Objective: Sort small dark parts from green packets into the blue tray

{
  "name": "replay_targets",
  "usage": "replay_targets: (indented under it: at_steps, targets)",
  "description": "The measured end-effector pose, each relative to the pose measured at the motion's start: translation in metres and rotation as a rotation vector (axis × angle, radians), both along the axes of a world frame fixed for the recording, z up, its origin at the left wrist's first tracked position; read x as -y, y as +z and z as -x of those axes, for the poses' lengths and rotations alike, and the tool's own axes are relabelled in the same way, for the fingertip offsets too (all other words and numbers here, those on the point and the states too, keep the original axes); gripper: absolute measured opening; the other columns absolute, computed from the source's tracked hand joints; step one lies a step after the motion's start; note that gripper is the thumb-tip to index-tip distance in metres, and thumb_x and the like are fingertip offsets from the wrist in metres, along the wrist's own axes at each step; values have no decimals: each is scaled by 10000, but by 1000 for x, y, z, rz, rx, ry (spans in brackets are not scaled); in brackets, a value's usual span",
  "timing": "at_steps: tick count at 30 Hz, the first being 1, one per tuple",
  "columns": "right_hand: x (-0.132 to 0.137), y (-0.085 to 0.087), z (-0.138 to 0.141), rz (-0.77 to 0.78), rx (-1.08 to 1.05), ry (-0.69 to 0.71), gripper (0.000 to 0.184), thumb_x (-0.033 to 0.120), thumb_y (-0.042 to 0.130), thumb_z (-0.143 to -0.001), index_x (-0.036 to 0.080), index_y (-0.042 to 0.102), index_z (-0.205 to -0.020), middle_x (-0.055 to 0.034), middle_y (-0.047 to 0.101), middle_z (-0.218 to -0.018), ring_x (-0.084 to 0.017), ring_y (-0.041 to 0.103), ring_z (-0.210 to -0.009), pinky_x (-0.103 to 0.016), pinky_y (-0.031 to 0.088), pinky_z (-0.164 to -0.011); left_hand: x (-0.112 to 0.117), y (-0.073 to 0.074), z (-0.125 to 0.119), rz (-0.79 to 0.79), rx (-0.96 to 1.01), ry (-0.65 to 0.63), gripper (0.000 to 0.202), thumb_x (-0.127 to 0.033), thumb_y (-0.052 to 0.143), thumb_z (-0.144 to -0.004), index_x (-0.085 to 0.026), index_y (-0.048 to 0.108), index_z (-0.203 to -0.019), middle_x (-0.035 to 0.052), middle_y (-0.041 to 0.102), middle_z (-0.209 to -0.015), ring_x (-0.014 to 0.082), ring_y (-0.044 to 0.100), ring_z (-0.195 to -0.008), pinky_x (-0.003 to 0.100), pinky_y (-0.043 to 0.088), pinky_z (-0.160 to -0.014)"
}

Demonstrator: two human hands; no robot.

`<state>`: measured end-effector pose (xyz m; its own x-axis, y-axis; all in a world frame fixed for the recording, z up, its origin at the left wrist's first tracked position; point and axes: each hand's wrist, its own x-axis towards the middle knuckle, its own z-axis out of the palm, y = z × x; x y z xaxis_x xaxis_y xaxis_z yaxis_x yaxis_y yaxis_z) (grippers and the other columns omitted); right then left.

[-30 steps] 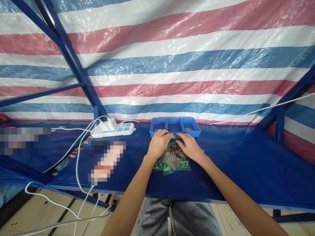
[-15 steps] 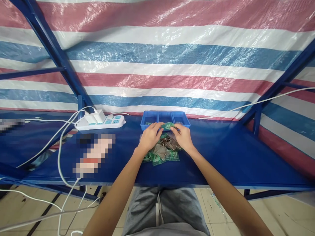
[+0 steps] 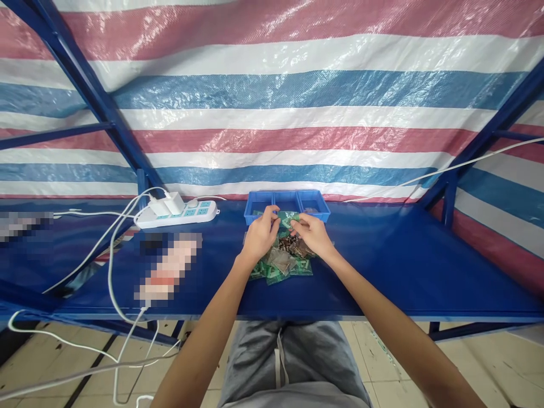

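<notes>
Between my two hands, a small green plastic bag [image 3: 288, 217] with pale bits inside is held up just in front of the blue tray. My left hand [image 3: 262, 231] pinches its left edge, fingers closed. On the other side, my right hand [image 3: 313, 231] has thumb and fingers closed on the bag's right part. Beneath my hands lies a pile of clear and green small bags [image 3: 278, 273], with loose dark and brassy small metal parts [image 3: 290, 245] on top. My right hand partly hides the pile's right side.
A blue tray [image 3: 287, 195] with three compartments stands at the back of the blue table [image 3: 395, 266]. To the left are a white power strip [image 3: 178, 215] with plugs, a blurred-out pinkish object [image 3: 172, 266] and white cables [image 3: 113, 255].
My right thumb and fingers have shifted inward over the green bag, and the bag appears more upright. The whole view has shifted slightly.
</notes>
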<state>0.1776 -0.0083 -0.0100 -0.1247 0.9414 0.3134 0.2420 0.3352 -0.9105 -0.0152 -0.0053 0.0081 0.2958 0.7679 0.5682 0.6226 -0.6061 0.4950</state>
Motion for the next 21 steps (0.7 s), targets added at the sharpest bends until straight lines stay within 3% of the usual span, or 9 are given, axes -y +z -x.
replay_targets:
  at_steps: [3,6,9,13,16,18,21]
  targets:
    - [0,2,-1,87,-72,31,406,603,625,-857,231,513,-738,-54,701,-780,-280,729,-773,-323,501,-565,4,2,-2,-29,-21,-17,263,-252,449,-1005,-238,493,-1263,30,668,-976,165,662,-819,253,470,-655]
    - [1,5,-2,128,-149,34,423,600,660,-833,226,494,-724,-36,672,-742,-276,724,-775,-313,500,-566,7,5,-3,-56,-115,-66,279,-259,524,-962,-236,527,-1240,56,646,-1110,187,658,-923,272,490,-695]
    - [2,9,-2,121,-178,25,435,596,688,-811,220,499,-702,-11,600,-683,-249,696,-748,-297,495,-557,9,7,-4,-58,-185,-77,391,-251,587,-914,-235,505,-1295,72,615,-1193,212,643,-985,289,502,-695]
    - [4,10,0,83,-128,-1,456,619,685,-806,214,527,-667,2,539,-662,-172,575,-627,-302,519,-556,9,6,-3,-66,-197,-42,375,-191,543,-918,-232,521,-1289,67,619,-1158,220,631,-1012,307,519,-742]
    - [5,10,0,27,-75,-16,460,632,653,-829,199,595,-685,-53,631,-884,-167,581,-668,-315,542,-559,8,6,-3,-63,-195,-43,350,-181,509,-935,-228,541,-1281,70,624,-1150,227,622,-1058,320,528,-805]
    - [6,12,0,-29,-39,-30,460,632,629,-849,192,666,-721,-105,643,-1125,-230,644,-868,-313,557,-570,8,7,-3,-66,-183,-49,330,-189,482,-957,-226,551,-1278,72,628,-1155,225,621,-1072,327,527,-848]
    - [9,17,-1,-90,-40,-19,445,612,606,-878,198,728,-771,-116,583,-1348,-315,584,-1196,-298,575,-600,7,6,-3,-79,-151,-45,290,-226,424,-1008,-214,568,-1259,80,640,-1159,223,627,-1079,335,515,-901]
